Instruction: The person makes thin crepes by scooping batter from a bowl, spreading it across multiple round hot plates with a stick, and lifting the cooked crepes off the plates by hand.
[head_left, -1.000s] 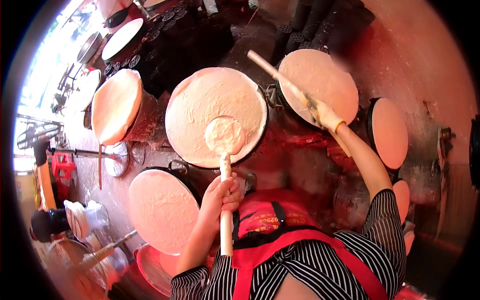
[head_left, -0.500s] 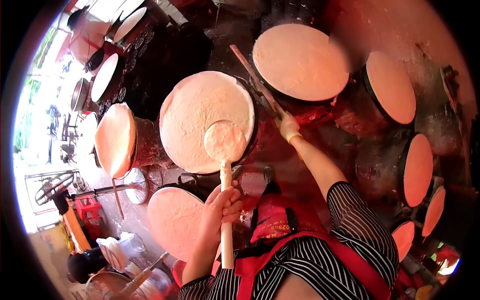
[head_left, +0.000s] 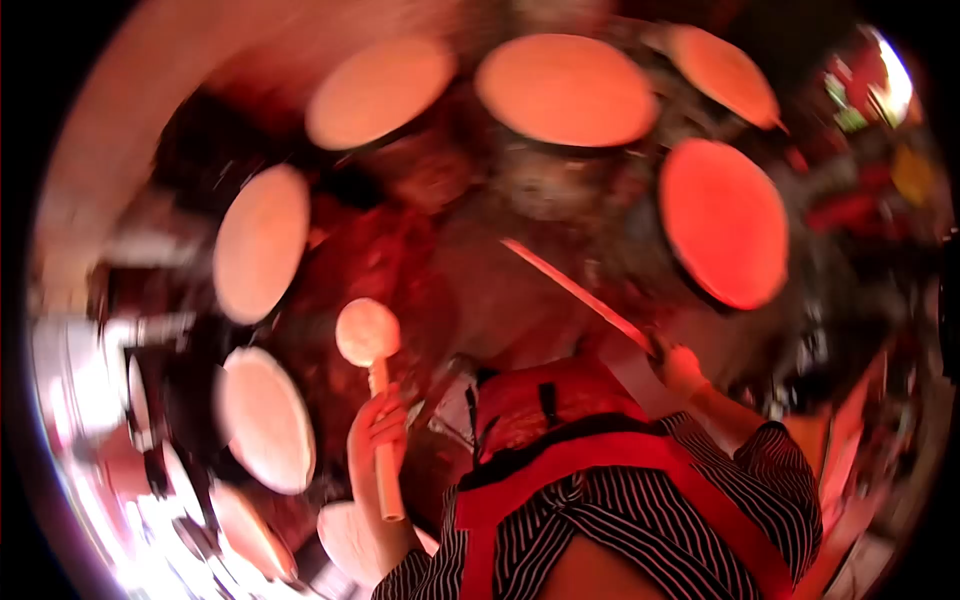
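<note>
My left hand (head_left: 383,425) is closed round the pale, thick handle of a ladle (head_left: 366,332), whose round bowl points away from me and looks filled or coated with cream-coloured batter. Out to the right, my right hand (head_left: 682,370) grips the near end of a long, thin wooden stick (head_left: 580,292) that slants up to the left. Both tools are in the air, apart from the round griddles. Nearest the ladle is a griddle with a pale round sheet (head_left: 265,420), to its left. A reddish-lit round sheet (head_left: 725,225) lies beyond my right hand.
More round griddles ring the space: pale sheets cover one at the left (head_left: 262,244), one at the upper left (head_left: 382,92), one at the top (head_left: 567,90) and one at the upper right (head_left: 722,75). The view is smeared by motion.
My view has swung to the right, so the griddles appear shifted left. The ladle is no longer over the large near griddle. Both hands still hold their tools.
</note>
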